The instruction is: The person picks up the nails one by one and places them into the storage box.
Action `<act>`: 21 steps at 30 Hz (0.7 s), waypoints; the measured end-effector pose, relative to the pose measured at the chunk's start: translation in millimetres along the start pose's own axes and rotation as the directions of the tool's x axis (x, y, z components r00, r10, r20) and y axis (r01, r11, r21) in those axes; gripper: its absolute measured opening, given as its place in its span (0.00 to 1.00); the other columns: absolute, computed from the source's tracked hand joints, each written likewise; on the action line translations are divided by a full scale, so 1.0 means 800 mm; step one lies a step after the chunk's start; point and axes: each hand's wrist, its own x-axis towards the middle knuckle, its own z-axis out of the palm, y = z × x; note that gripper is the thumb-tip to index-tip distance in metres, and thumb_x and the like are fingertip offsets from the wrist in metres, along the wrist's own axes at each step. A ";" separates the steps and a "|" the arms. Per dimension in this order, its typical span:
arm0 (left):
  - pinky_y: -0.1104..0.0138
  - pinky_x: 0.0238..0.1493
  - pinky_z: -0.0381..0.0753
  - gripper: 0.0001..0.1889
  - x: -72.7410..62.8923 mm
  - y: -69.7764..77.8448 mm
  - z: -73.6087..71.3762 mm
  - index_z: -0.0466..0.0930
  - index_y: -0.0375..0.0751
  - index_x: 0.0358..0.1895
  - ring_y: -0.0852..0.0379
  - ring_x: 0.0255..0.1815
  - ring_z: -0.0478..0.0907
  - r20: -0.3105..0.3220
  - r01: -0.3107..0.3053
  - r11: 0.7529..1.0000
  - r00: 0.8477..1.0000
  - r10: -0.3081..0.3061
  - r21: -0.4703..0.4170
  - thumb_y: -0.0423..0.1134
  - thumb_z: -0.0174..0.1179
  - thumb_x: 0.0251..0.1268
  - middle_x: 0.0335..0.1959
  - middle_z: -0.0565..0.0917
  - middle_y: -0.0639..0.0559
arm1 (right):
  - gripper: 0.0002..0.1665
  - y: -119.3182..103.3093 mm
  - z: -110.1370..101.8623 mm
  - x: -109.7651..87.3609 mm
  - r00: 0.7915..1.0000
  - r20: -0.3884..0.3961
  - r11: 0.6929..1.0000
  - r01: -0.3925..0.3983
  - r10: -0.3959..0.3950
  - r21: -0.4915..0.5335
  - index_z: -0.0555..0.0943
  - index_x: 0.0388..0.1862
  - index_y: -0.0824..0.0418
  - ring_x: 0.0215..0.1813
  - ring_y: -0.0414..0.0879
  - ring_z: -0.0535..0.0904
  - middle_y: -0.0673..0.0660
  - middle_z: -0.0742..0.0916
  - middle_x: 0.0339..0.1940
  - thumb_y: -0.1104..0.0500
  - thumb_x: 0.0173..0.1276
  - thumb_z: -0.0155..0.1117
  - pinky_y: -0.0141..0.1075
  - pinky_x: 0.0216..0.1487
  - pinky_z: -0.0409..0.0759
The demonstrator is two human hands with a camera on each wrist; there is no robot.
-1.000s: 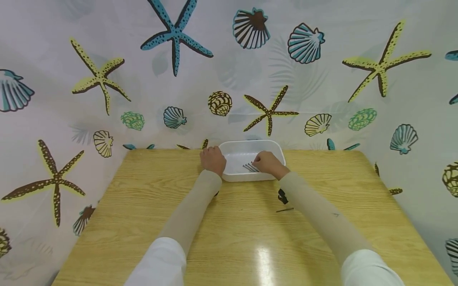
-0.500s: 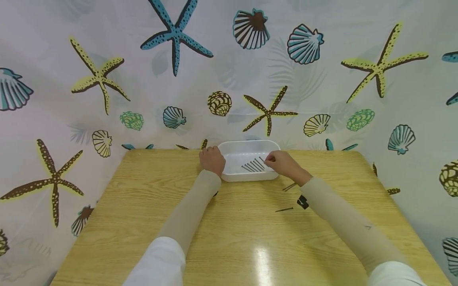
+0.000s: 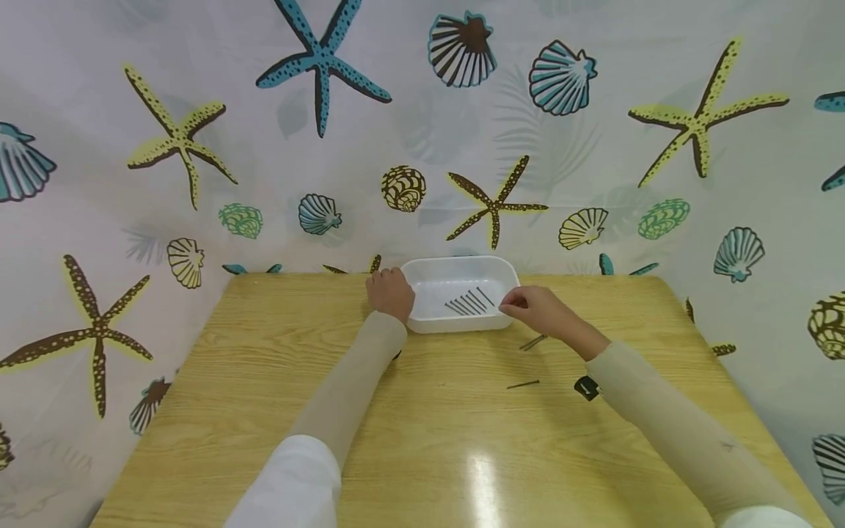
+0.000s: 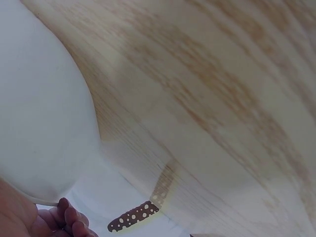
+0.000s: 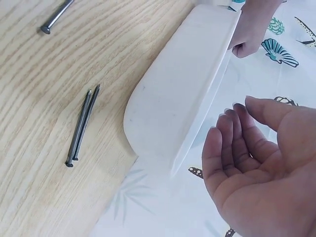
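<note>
A white plastic tray (image 3: 455,325) stands at the back of the table. My left hand (image 3: 391,295) grips its left rim, and in the left wrist view the fingers (image 4: 74,222) curl at the tray's edge. Inside the tray several nails (image 3: 470,301) lie slanted side by side. My right hand (image 3: 540,311) hovers at the tray's right front corner with loosely bent fingers and nothing between them. Below it a pair of nails (image 5: 81,127) lies close together on the table. Another single nail (image 3: 523,384) rests nearer the front.
The wood-grain table (image 3: 422,425) runs up to a fabric backdrop (image 3: 436,132) printed with starfish and shells. A black strapped device (image 3: 586,388) hangs at my right wrist.
My right hand has moved right, from over the nails in the tray to its right corner. The nail row shows one more at its right end, released from the fingers. The left hand stays put.
</note>
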 end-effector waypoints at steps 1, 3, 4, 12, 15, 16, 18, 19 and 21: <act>0.55 0.55 0.67 0.16 -0.001 0.000 -0.001 0.77 0.37 0.47 0.46 0.48 0.73 0.000 -0.001 1.000 1.000 0.001 -0.003 0.43 0.44 0.69 0.43 0.80 0.44 | 0.13 0.000 0.000 -0.002 1.000 0.005 1.000 0.010 -0.010 0.009 0.81 0.41 0.63 0.38 0.46 0.77 0.58 0.84 0.37 0.55 0.69 0.57 0.41 0.41 0.75; 0.55 0.55 0.67 0.16 -0.003 0.000 -0.003 0.77 0.37 0.47 0.46 0.48 0.73 -0.001 -0.003 1.000 1.000 0.003 -0.012 0.42 0.43 0.70 0.43 0.80 0.44 | 0.13 -0.001 0.000 -0.007 1.000 0.010 0.999 0.025 -0.026 0.019 0.81 0.41 0.64 0.36 0.45 0.76 0.57 0.84 0.36 0.55 0.69 0.57 0.40 0.39 0.75; 0.55 0.55 0.67 0.16 -0.003 0.000 -0.003 0.77 0.37 0.47 0.46 0.48 0.73 -0.002 -0.004 1.000 1.000 0.004 -0.016 0.42 0.43 0.70 0.43 0.80 0.44 | 0.13 0.000 0.000 -0.010 0.999 0.015 0.999 0.031 -0.031 0.026 0.81 0.41 0.64 0.35 0.45 0.76 0.57 0.84 0.35 0.55 0.69 0.57 0.39 0.38 0.75; 0.55 0.55 0.67 0.17 -0.004 -0.003 -0.006 0.77 0.37 0.49 0.46 0.48 0.73 0.013 -0.020 1.000 1.000 0.020 -0.009 0.44 0.44 0.70 0.44 0.80 0.44 | 0.13 0.015 0.012 -0.028 0.996 0.084 0.999 0.016 -0.020 0.042 0.81 0.41 0.63 0.33 0.44 0.75 0.56 0.83 0.34 0.55 0.69 0.57 0.37 0.34 0.74; 0.55 0.54 0.68 0.17 -0.004 -0.003 -0.006 0.77 0.37 0.49 0.46 0.48 0.73 0.011 -0.021 1.000 1.000 0.021 -0.003 0.44 0.43 0.70 0.44 0.80 0.44 | 0.14 0.021 0.013 -0.035 0.993 0.117 0.999 -0.038 0.034 0.030 0.81 0.39 0.64 0.32 0.43 0.73 0.58 0.83 0.34 0.54 0.68 0.57 0.36 0.33 0.73; 0.55 0.54 0.68 0.17 -0.004 -0.003 -0.006 0.77 0.37 0.49 0.46 0.48 0.73 0.012 -0.021 1.000 1.000 0.021 -0.002 0.44 0.43 0.70 0.44 0.80 0.44 | 0.14 0.023 0.012 -0.036 0.990 0.132 0.998 -0.060 0.056 0.024 0.81 0.39 0.65 0.31 0.43 0.73 0.59 0.83 0.33 0.54 0.69 0.57 0.36 0.32 0.72; 0.55 0.54 0.68 0.17 -0.004 -0.002 -0.006 0.77 0.37 0.49 0.46 0.48 0.73 0.014 -0.020 1.000 1.000 0.020 -0.001 0.44 0.43 0.70 0.44 0.80 0.44 | 0.15 0.028 0.011 -0.040 0.983 0.158 0.995 -0.098 0.097 -0.001 0.81 0.37 0.67 0.29 0.43 0.72 0.60 0.83 0.31 0.55 0.69 0.57 0.36 0.30 0.71; 0.55 0.54 0.67 0.17 -0.004 -0.002 -0.006 0.77 0.37 0.49 0.46 0.48 0.73 0.016 -0.019 1.000 1.000 0.019 -0.001 0.44 0.43 0.70 0.44 0.80 0.44 | 0.15 0.031 0.011 -0.041 0.978 0.167 0.993 -0.120 0.121 -0.016 0.81 0.36 0.67 0.27 0.43 0.71 0.60 0.82 0.30 0.55 0.69 0.56 0.36 0.29 0.70; 0.55 0.54 0.67 0.17 -0.004 -0.002 -0.006 0.76 0.37 0.49 0.46 0.49 0.73 0.021 -0.018 1.000 1.000 0.018 -0.002 0.44 0.43 0.70 0.45 0.79 0.44 | 0.15 0.039 0.011 -0.044 0.971 0.176 0.987 -0.153 0.159 -0.047 0.81 0.34 0.68 0.25 0.42 0.70 0.59 0.82 0.27 0.56 0.69 0.55 0.35 0.27 0.69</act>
